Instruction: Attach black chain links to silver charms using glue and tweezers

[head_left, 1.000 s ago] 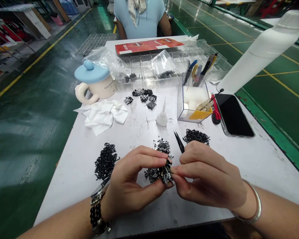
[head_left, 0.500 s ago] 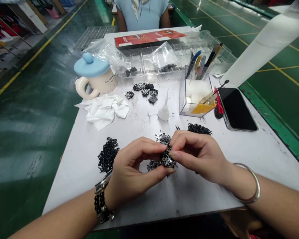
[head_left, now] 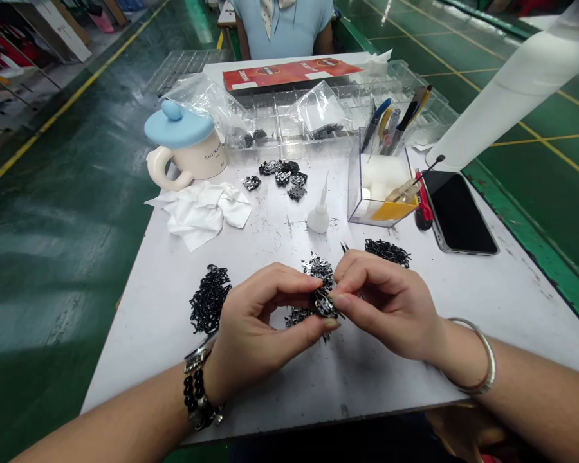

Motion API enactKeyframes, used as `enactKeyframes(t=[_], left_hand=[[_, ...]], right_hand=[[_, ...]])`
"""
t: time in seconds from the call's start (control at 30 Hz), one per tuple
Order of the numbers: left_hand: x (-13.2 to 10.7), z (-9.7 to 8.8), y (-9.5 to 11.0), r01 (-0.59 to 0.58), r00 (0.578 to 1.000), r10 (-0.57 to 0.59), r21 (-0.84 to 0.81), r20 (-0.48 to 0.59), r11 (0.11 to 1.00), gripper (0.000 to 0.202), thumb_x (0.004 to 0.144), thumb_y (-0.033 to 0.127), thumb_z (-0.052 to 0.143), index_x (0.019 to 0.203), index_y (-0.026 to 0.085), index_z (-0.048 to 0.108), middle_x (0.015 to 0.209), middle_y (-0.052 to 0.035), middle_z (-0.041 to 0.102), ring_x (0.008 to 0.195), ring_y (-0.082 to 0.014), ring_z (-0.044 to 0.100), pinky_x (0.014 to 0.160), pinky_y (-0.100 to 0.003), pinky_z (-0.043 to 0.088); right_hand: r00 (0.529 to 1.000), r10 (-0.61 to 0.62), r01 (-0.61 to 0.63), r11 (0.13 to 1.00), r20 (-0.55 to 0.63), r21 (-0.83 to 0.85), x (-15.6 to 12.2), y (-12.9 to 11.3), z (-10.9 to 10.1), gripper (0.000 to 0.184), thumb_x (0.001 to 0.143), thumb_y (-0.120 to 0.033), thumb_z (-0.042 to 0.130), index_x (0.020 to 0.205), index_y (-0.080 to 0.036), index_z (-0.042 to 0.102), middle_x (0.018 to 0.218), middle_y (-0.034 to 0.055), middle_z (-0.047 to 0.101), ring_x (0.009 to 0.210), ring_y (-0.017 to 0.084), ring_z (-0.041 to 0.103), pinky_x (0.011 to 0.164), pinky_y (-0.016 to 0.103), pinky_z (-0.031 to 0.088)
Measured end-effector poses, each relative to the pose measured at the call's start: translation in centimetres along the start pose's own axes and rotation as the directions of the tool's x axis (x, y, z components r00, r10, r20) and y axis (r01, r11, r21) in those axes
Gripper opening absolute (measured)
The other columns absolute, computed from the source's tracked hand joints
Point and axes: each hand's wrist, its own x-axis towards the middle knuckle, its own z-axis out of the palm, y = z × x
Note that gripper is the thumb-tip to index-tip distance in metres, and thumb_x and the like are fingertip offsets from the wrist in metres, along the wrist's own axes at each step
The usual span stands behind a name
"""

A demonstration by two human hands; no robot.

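Head view: left hand pinches a black part, right hand touching, grip unclear; mug reads "CHIIKA…".

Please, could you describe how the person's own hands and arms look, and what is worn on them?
Both arms are without sleeves as far as they show, and no gloves are worn. On the left hand's wrist are a silver band, perhaps a watch, and black beads with silver pieces. The right hand's wrist has a smooth silver bangle.
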Motion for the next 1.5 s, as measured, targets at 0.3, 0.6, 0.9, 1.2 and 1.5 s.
enactKeyframes(t=[0.3, 0.6, 0.9, 1.2, 1.5], left_hand=[[0.12, 0.09, 0.12, 0.035, 0.999, -0.035, -0.032, 0.004, 0.999, 0.039, 0.064, 0.004, 0.077, 0.099, 0.017, 0.066, 0.088, -0.0055, 0.065, 0.080, -0.0165, 0.065, 0.070, -0.027, 0.060], [0.11, 0.03, -0.01, 0.061, 0.998, -0.061, -0.028, -0.003, 0.998, 0.036, 0.065, 0.005, 0.077, 0.097, 0.017, 0.066, 0.088, -0.0052, 0.065, 0.080, -0.0165, 0.066, 0.071, -0.027, 0.060], [0.26, 0.31, 0.24, 0.070, 0.996, -0.070, 0.002, -0.051, 0.998, 0.033, 0.063, 0.009, 0.079, 0.093, 0.017, 0.067, 0.083, -0.0050, 0.066, 0.075, -0.0162, 0.066, 0.068, -0.027, 0.061], [0.14, 0.18, 0.20, 0.085, 0.994, -0.084, 0.007, -0.063, 0.996, 0.033, 0.062, 0.011, 0.080, 0.092, 0.016, 0.067, 0.082, -0.0061, 0.066, 0.074, -0.0176, 0.067, 0.066, -0.029, 0.062], [0.09, 0.17, 0.17, 0.084, 0.994, -0.084, -0.010, -0.063, 0.996, 0.032, 0.063, 0.010, 0.079, 0.091, 0.015, 0.067, 0.083, -0.0061, 0.066, 0.075, -0.0176, 0.067, 0.067, -0.029, 0.062]], right_hand=[[0.972, 0.200, -0.223, 0.949, 0.120, 0.223, 0.32, 0.06, -0.11, 0.006, 0.085, -0.022, 0.058, 0.081, -0.018, 0.057, 0.077, -0.0004, 0.051, 0.070, 0.009, 0.047, 0.063, 0.023, 0.041], [0.938, 0.316, -0.345, 0.847, 0.140, 0.404, 0.23, 0.51, 0.03, 0.009, 0.081, -0.026, 0.064, 0.078, -0.019, 0.060, 0.073, -0.0003, 0.054, 0.068, 0.010, 0.050, 0.060, 0.023, 0.043], [0.946, 0.307, -0.317, 0.824, 0.100, 0.470, 0.29, 0.89, 0.26, 0.007, 0.077, -0.020, 0.069, 0.075, -0.018, 0.063, 0.072, -0.0003, 0.059, 0.068, 0.009, 0.055, 0.062, 0.021, 0.047], [0.957, 0.283, -0.280, 0.858, 0.059, 0.430, 0.18, 0.96, 0.31, 0.006, 0.077, -0.020, 0.069, 0.074, -0.018, 0.065, 0.073, -0.0013, 0.058, 0.069, 0.007, 0.055, 0.063, 0.020, 0.046], [0.958, 0.283, -0.269, 0.862, 0.032, 0.431, -0.04, 1.00, 0.68, 0.007, 0.078, -0.021, 0.068, 0.074, -0.019, 0.064, 0.072, -0.0013, 0.058, 0.069, 0.008, 0.054, 0.063, 0.020, 0.045]])
